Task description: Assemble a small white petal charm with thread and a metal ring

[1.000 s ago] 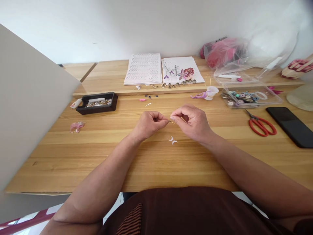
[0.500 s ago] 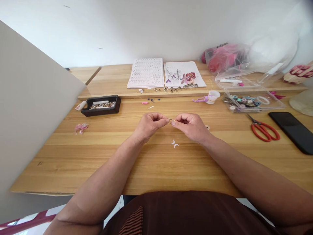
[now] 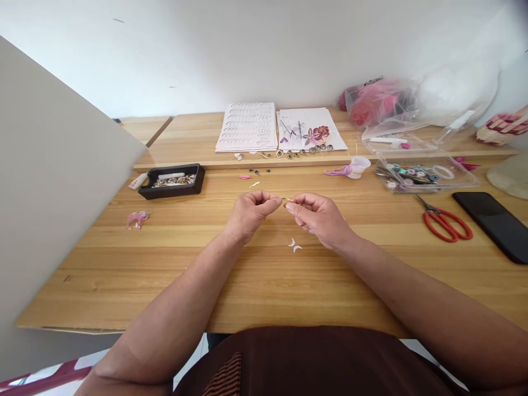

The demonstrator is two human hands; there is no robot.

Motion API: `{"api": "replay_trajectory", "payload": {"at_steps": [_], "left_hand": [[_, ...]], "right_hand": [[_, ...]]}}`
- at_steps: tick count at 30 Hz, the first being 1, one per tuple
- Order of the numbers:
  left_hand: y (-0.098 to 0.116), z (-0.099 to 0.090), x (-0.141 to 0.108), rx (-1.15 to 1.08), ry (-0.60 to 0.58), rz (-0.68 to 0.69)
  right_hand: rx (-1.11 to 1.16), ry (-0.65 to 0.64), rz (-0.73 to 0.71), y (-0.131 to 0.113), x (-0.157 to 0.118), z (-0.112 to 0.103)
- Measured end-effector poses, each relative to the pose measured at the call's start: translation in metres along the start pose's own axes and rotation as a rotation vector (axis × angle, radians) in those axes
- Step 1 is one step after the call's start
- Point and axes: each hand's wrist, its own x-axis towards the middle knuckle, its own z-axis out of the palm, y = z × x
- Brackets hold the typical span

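Over the middle of the wooden table, my left hand [image 3: 252,213] is closed in a pinch on one end of a thin gold-coloured wire [image 3: 287,199]. The fingertips of my right hand [image 3: 319,217] pinch the same wire from the other side, so it spans the small gap between the hands. Whether anything else is attached to it is too small to make out. On the tabletop just below the hands lie two white crescent-shaped pieces [image 3: 295,246]. Beyond my left hand are a wavy white strip [image 3: 254,185] and a pink petal-like piece [image 3: 245,176].
Red-handled scissors [image 3: 446,223] and a black phone [image 3: 493,225] lie at right, below a clear box [image 3: 424,179] of spools. A black tray [image 3: 171,190] of beads stands at left, near a pink tangle [image 3: 138,220]. Paper sheets [image 3: 247,127] rest on the raised back ledge.
My right hand has turned slightly, its fingers shifting along the wire and its lower fingers showing more. My left hand keeps its pinch. The whole view has tilted a little.
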Motion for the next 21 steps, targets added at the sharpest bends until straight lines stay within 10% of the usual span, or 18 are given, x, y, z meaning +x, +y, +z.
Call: {"api": "replay_trajectory", "payload": {"at_steps": [12, 21], "left_hand": [[-0.003, 0.001, -0.001, -0.056, -0.048, -0.008], [-0.004, 0.0, 0.002, 0.036, 0.033, 0.048]], "right_hand": [[0.153, -0.019, 0.131, -0.005, -0.003, 0.004], [-0.392, 0.081, -0.266, -0.006, -0.015, 0.008]]}}
